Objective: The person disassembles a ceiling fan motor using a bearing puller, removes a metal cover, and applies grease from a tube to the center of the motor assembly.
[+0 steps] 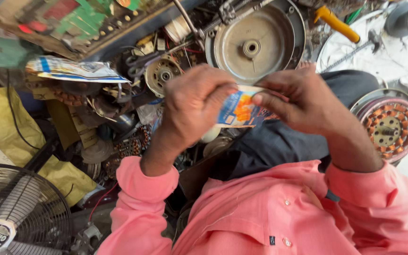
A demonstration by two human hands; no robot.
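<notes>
Both hands pinch one small blue-and-orange sachet (238,110) at chest height. Left hand (192,106) is clenched on its left edge; right hand (298,101) nips its top right corner. Step in hand appears to be tearing it open; next move calls for opposed pulls. Metal disc (256,42) lies beyond.

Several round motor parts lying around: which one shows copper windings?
The stator at far right, beside the right hand: a ring of orange-copper coils. The big disc up top is bare grey metal.
</notes>
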